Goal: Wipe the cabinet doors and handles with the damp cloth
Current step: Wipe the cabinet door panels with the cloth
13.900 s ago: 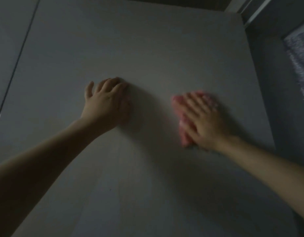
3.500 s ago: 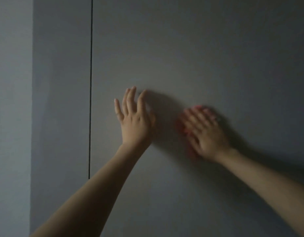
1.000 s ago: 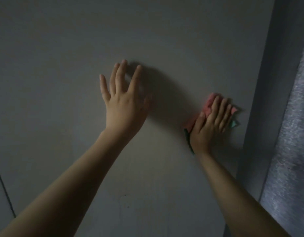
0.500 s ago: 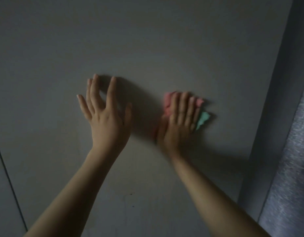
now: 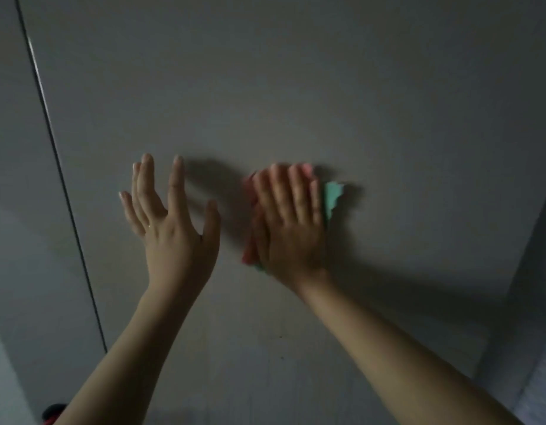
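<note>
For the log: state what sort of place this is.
Probably a dim indoor room, facing a tall built-in cabinet: a flat pale cabinet door, a dark seam to a neighbouring panel, and the right hand pressing a pink and green cloth on it.

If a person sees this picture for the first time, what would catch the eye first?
First the pink and green cloth, the only bright colour, pressed flat against the grey cabinet door under the right hand near the middle of the view. Next the left hand beside it, fingers straight and spread, with a thin ring. Then the dark seam running down the left side of the door.
</note>
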A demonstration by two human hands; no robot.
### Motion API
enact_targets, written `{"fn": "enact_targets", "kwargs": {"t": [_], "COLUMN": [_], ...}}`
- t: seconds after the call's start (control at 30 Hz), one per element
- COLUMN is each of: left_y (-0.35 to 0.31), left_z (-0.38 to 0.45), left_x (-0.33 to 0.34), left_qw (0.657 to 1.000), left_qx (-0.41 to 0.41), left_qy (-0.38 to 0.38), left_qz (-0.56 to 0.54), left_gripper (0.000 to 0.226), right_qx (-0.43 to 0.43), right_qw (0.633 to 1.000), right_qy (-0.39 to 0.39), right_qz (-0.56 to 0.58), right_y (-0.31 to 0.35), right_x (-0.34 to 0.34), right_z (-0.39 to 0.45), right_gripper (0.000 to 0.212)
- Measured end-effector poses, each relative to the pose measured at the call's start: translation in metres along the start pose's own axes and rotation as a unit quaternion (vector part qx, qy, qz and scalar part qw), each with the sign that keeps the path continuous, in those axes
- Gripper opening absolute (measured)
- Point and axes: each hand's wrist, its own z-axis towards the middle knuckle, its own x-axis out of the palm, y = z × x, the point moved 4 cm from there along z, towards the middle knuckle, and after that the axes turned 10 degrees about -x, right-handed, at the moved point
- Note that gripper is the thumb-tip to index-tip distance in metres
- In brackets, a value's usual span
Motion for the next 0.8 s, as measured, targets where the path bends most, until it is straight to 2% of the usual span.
{"fn": "enact_targets", "kwargs": {"t": [0.07,0.13,0.23,0.3,0.33,0.37,0.43,0.5,0.57,0.63,0.7,0.77,0.8], "left_y": [0.008,0.019,0.042,0.059,0.070,0.078,0.092,0.105,0.114,0.130,0.145,0.157,0.164], "left_z": [-0.004,-0.009,-0.012,-0.011,-0.009,-0.007,0.000,0.005,0.010,0.013,0.015,0.016,0.022], "left_x": [-0.005,-0.015,-0.033,-0.042,-0.047,-0.050,-0.055,-0.063,-0.071,-0.080,-0.085,-0.087,-0.089], "left_qw": [1.000,1.000,0.999,0.999,0.998,0.998,0.998,0.998,0.998,0.998,0.997,0.997,0.997], "left_qx": [-0.008,-0.012,-0.021,-0.031,-0.035,-0.041,-0.045,-0.040,-0.032,-0.025,-0.026,-0.028,-0.024], "left_qy": [0.002,0.005,0.014,0.018,0.022,0.026,0.028,0.028,0.030,0.042,0.049,0.058,0.056], "left_qz": [0.003,0.009,0.024,0.037,0.041,0.043,0.047,0.047,0.045,0.045,0.046,0.043,0.037], "left_gripper": [0.060,0.060,0.061,0.061,0.062,0.062,0.063,0.062,0.062,0.062,0.062,0.063,0.063], "right_qx": [-0.097,-0.097,0.052,0.180,0.205,0.182,0.038,-0.094,-0.133,-0.080,0.032,0.151,0.170], "right_qw": [0.994,0.995,0.997,0.982,0.977,0.982,0.999,0.994,0.988,0.996,0.999,0.987,0.984], "right_qy": [0.040,0.036,0.011,-0.020,-0.028,-0.027,-0.001,0.043,0.059,0.041,-0.002,-0.027,-0.036], "right_qz": [0.027,0.012,-0.055,-0.063,-0.056,-0.044,-0.005,0.034,0.043,0.025,-0.019,-0.036,-0.037], "right_y": [0.008,-0.010,-0.041,-0.032,-0.013,0.012,0.069,0.109,0.110,0.099,0.085,0.090,0.106], "right_x": [0.002,-0.004,-0.014,-0.013,-0.007,0.002,0.021,0.033,0.036,0.030,0.022,0.022,0.027], "right_z": [-0.024,-0.039,-0.035,-0.017,-0.006,0.004,0.015,0.009,0.006,0.015,0.037,0.062,0.077], "right_gripper": [0.048,0.046,0.052,0.058,0.059,0.058,0.055,0.053,0.052,0.051,0.051,0.055,0.055]}}
